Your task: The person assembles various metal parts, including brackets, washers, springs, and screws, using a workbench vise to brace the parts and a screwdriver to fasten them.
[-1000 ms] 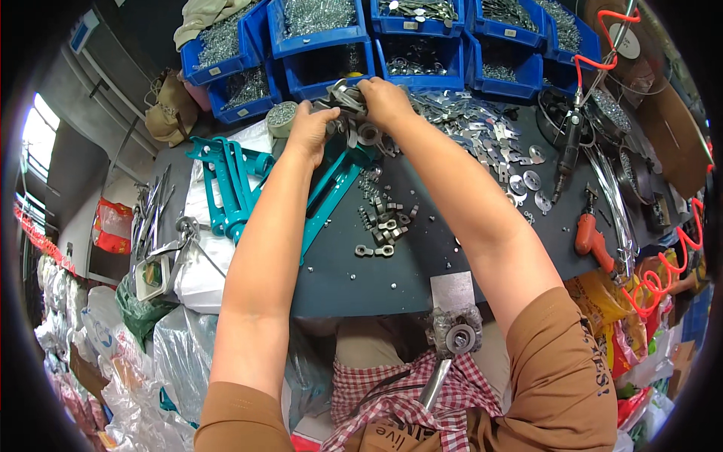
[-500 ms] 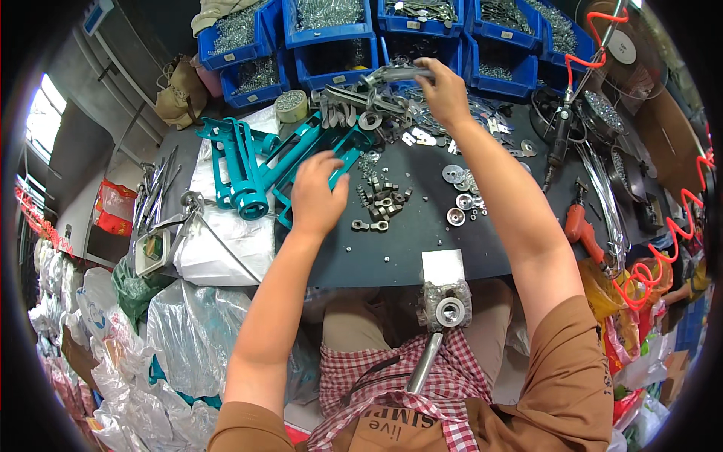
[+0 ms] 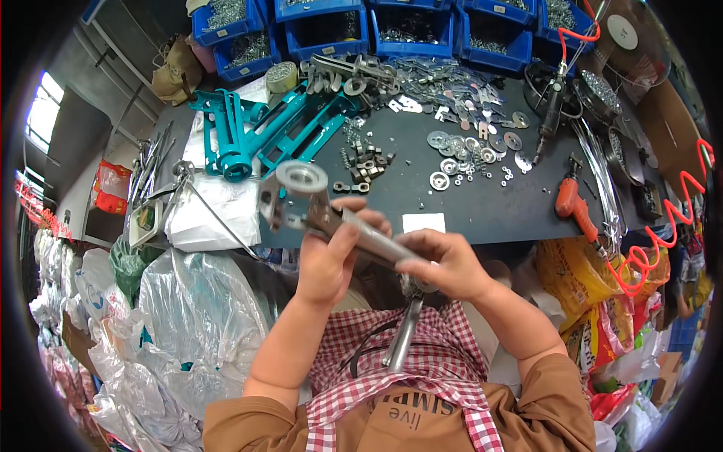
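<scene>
I see both hands raised near the body, in front of the bench's near edge, sharing one bare metal caulking-gun frame (image 3: 316, 207). My left hand (image 3: 327, 260) is wrapped tight around its middle, and my right hand (image 3: 444, 264) is closed on its lower end. On the black bench (image 3: 467, 203), far left, lie several teal gun frames (image 3: 263, 132); I cannot count them. One orange drill (image 3: 570, 202) sits right, and five blue bins (image 3: 324, 34) line the far edge.
</scene>
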A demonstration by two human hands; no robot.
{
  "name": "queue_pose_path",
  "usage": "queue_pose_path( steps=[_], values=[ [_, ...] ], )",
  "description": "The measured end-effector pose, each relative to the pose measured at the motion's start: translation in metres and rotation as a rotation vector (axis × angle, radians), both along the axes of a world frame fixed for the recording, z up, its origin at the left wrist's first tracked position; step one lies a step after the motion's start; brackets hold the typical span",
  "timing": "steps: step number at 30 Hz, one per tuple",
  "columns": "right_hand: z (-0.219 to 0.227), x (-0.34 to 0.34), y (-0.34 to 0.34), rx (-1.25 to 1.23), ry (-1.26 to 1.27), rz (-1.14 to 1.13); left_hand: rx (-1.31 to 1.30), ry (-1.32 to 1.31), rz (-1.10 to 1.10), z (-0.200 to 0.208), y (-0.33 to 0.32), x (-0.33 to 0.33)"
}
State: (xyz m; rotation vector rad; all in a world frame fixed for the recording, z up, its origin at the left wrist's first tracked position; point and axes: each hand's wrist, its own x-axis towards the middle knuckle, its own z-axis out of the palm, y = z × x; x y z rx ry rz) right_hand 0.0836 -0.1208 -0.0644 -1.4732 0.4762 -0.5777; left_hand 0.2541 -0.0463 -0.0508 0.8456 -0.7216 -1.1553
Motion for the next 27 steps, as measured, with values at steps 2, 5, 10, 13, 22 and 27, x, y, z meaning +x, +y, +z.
queue_pose_path(
  steps=[2, 5, 10, 13, 22, 27],
  values=[
    [0.011, -0.007, 0.001, -0.416, 0.104, 0.038, -0.032, 0.138, 0.007, -0.005, 0.022, -0.005],
    [0.009, -0.010, 0.002, -0.434, 0.082, 0.036, 0.142, 0.067, 0.150, 0.005, 0.042, -0.003],
    [-0.001, 0.001, -0.017, -0.129, 0.201, 0.280, 0.134, 0.132, 0.260, -0.005, 0.080, 0.036],
    [-0.019, 0.010, -0.052, 0.029, 0.065, -0.088, 0.147, 0.078, 0.415, 0.000, 0.095, 0.048],
    [-0.032, -0.023, -0.126, -0.188, -0.047, -0.717, 0.258, -0.072, 0.446, -0.017, 0.105, 0.050],
    [-0.040, -0.063, -0.136, -0.348, 0.018, -0.903, 0.135, 0.009, 0.443, -0.020, 0.097, 0.052]
  ],
)
